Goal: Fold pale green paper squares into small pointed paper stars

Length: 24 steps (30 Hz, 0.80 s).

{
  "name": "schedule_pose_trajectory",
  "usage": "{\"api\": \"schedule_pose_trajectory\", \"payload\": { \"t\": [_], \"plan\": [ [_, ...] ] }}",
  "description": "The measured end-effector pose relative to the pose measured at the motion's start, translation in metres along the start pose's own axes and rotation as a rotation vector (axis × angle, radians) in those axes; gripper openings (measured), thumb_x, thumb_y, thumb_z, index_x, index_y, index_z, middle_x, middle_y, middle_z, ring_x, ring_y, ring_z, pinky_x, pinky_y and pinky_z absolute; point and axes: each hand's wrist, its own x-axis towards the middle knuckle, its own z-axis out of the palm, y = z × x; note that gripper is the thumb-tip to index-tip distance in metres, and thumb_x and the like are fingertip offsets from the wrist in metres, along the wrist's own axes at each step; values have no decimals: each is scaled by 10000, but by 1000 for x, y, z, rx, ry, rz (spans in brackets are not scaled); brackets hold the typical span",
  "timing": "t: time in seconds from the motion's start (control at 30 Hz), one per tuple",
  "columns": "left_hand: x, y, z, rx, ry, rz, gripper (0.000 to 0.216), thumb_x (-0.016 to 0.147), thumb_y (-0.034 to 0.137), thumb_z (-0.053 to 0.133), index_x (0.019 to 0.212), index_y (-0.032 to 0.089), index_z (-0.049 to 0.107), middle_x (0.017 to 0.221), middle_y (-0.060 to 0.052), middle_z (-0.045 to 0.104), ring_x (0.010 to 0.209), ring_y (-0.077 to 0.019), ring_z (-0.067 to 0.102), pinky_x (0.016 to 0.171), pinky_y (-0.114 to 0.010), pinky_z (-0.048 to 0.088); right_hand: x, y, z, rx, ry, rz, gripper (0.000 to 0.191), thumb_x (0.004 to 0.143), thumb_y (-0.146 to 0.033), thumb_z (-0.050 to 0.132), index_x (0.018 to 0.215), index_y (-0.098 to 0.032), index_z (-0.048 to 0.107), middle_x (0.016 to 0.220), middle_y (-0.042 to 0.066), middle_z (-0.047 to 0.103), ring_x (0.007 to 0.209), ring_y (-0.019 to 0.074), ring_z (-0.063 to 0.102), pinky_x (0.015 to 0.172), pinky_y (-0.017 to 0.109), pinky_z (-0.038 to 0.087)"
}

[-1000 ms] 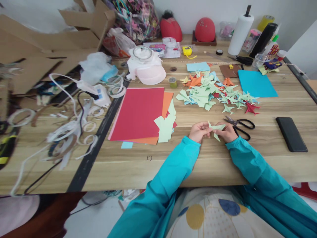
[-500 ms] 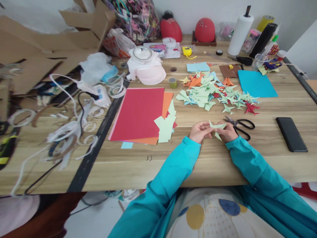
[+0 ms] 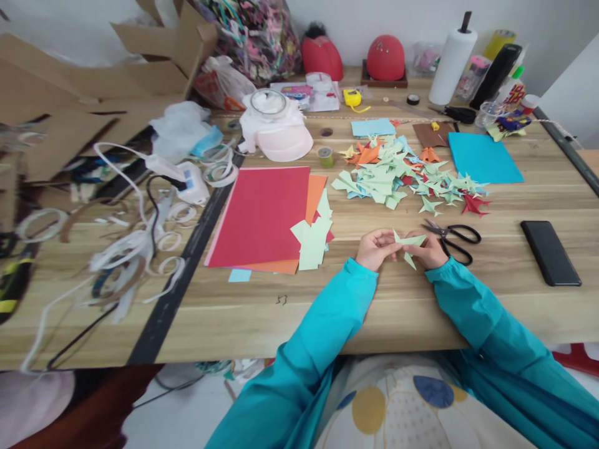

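Between my two hands is a pale green folded paper crane (image 3: 412,240), its pointed ends sticking out above and below my fingers. My left hand (image 3: 378,247) pinches its left side, while my right hand (image 3: 431,251) grips the right side between thumb and fingers. Black-handled scissors (image 3: 455,238) lie just beyond my right hand. Past my hands spreads a heap of folded paper cranes (image 3: 381,178) in green, orange, blue and red. To the left rest cut green paper pieces (image 3: 312,243), partly over a stack of red paper sheets (image 3: 269,212).
A black phone (image 3: 551,252) lies at the right. Blue paper (image 3: 486,158) sits behind the heap, with a thread spool (image 3: 326,157) to its left. Tangled cords and white rolls (image 3: 119,249) cover the left side, beside a power strip (image 3: 191,184). A cardboard box (image 3: 154,75) stands behind.
Both hands stay almost in place, still gripping the paper crane. Its lower point has shifted slightly down. The view has moved only a little.
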Motion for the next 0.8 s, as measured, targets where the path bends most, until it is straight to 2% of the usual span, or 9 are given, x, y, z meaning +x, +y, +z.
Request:
{"api": "schedule_pose_trajectory", "payload": {
  "t": [0.13,0.23,0.47,0.67,0.8],
  "plan": [
    [1,0,-1,30,25,35,461,410,244,820,781,97,590,614,-13,653,371,-95,522,367,-235,425,0,-3,1,-21,6,19,258,568,-295,771,702,-131,624,544,4,619,462,124,535,415,230,421],
    [0,2,-1,20,17,1,457,403,240,823,776,96,601,577,-5,639,370,-90,512,370,-231,424,0,-1,0,-8,15,27,254,555,-277,778,691,-129,623,533,-1,611,455,115,528,407,219,415],
    [-3,7,-2,-87,-105,-173,438,448,195,807,840,88,643,584,-10,641,397,-67,516,416,-211,459,0,-3,-1,123,-79,57,254,570,-289,762,694,-122,616,497,10,624,379,126,532,355,223,406],
    [-2,3,-6,-158,-176,-167,419,476,179,794,855,98,635,613,-19,655,380,-64,515,389,-191,444,-4,-17,8,213,-172,41,228,588,-293,745,635,-126,596,474,17,625,350,116,525,325,200,381],
    [-4,-1,-7,-196,-291,-148,451,504,193,784,918,110,625,588,-5,640,357,-59,499,365,-178,420,-8,-18,10,250,-263,37,251,606,-321,741,649,-123,592,482,23,629,356,114,526,330,203,402]
  ]
}}
